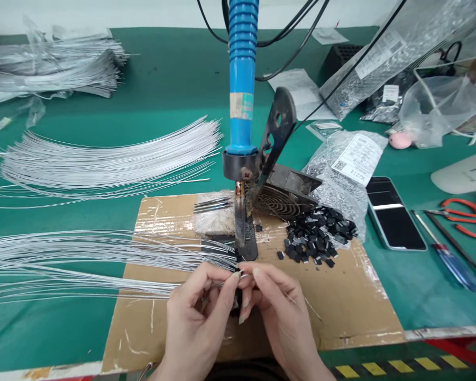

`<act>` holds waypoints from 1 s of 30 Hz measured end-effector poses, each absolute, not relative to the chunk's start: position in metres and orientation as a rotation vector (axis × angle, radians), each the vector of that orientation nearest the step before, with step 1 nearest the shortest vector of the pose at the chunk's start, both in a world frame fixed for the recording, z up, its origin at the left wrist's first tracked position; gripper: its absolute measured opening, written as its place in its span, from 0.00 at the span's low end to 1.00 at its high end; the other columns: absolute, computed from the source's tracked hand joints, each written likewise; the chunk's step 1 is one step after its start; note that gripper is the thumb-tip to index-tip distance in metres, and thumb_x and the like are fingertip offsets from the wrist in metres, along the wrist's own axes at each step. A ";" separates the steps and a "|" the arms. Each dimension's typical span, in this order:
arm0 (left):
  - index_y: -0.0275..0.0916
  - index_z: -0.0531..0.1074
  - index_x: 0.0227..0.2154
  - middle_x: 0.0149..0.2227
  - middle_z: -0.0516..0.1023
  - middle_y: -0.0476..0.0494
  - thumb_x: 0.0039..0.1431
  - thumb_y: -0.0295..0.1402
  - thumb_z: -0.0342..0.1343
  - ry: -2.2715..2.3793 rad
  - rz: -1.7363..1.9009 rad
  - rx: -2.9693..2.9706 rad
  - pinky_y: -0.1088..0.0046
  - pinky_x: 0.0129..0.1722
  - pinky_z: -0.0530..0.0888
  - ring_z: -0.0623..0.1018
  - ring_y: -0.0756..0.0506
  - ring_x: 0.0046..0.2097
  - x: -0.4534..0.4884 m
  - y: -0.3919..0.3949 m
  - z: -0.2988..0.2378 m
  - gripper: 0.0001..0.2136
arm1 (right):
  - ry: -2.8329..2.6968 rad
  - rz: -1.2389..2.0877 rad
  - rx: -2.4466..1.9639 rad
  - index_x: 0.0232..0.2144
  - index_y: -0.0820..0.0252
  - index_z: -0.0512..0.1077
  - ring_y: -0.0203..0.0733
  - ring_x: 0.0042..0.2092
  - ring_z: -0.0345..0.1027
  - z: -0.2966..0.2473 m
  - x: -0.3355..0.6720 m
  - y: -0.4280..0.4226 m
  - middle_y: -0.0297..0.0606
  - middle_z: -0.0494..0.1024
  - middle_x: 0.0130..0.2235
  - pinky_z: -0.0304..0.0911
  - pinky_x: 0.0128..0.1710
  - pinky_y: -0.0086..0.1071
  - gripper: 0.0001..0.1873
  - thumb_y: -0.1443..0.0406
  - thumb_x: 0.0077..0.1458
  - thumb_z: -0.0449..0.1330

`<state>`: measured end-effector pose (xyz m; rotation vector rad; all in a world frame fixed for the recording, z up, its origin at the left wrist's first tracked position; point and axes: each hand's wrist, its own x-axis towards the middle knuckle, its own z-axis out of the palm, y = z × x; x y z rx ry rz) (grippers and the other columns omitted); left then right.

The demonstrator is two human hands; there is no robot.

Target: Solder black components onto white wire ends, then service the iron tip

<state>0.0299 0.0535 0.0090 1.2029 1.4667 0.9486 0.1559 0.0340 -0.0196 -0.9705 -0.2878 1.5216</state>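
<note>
Slender, glossy pale-grey wires (pixel 158 288), gently bowed, stretch in loose bundles from the left over the cardboard (pixel 341 312). Below the soldering iron (pixel 241 79), left hand (pixel 200 320) and right hand (pixel 283 312) have fingers pinching a fine wire end.

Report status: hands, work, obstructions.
Left hand, right hand: both pinching at thin wire, partly hidden. White wires running in from left. Blue-handled iron, tip down, close beyond hands; possible obstruction.

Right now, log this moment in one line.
left hand: pinching thin wire; right hand: fingertips beside left's; soldering iron: tip down, beyond; black pieces: heaped right
</note>
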 end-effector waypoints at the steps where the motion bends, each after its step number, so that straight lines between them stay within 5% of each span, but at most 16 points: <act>1: 0.40 0.81 0.30 0.27 0.82 0.49 0.65 0.36 0.66 1.474 0.956 1.192 0.80 0.24 0.68 0.76 0.51 0.26 0.030 0.055 0.010 0.08 | -0.300 1.520 -0.982 0.39 0.57 0.89 0.33 0.24 0.74 -0.020 0.157 0.033 0.37 0.84 0.30 0.76 0.25 0.24 0.14 0.53 0.60 0.75; 19: 0.44 0.82 0.31 0.28 0.83 0.51 0.65 0.31 0.65 1.447 0.961 1.382 0.78 0.34 0.74 0.79 0.50 0.32 0.023 0.052 0.007 0.06 | -0.386 1.485 -1.050 0.35 0.56 0.87 0.32 0.21 0.74 -0.021 0.159 0.026 0.34 0.83 0.28 0.72 0.24 0.23 0.07 0.59 0.60 0.75; 30: 0.43 0.82 0.31 0.27 0.81 0.49 0.67 0.30 0.64 1.385 0.980 1.531 0.75 0.28 0.70 0.77 0.49 0.29 0.021 0.054 0.007 0.07 | -0.402 1.529 -1.008 0.35 0.56 0.88 0.31 0.19 0.72 -0.023 0.164 0.025 0.35 0.83 0.28 0.72 0.21 0.23 0.07 0.59 0.61 0.75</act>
